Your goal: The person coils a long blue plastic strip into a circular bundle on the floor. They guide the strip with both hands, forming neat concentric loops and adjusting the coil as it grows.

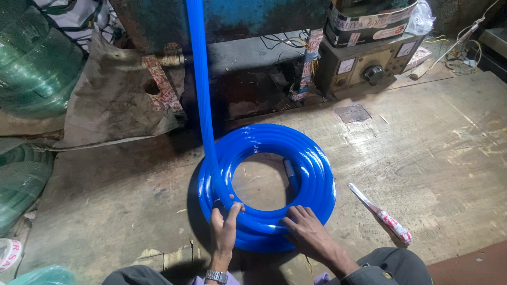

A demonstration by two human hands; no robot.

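Observation:
A coil of glossy blue hose (311,169) lies flat on the wooden floor in front of me. One run of the same blue hose (199,68) rises from the coil's near left side to the top of the view. My left hand (224,227) grips the hose where it joins the coil. My right hand (306,228) rests flat on the coil's near rim, fingers spread, pressing the loops. A wristwatch is on my left wrist.
A knife (381,213) with a taped handle lies on the floor right of the coil. A blue machine (253,21) and a control box with a dial (369,67) stand behind. Green hose coils (31,63) sit at far left. A tape roll (8,253) is at bottom left.

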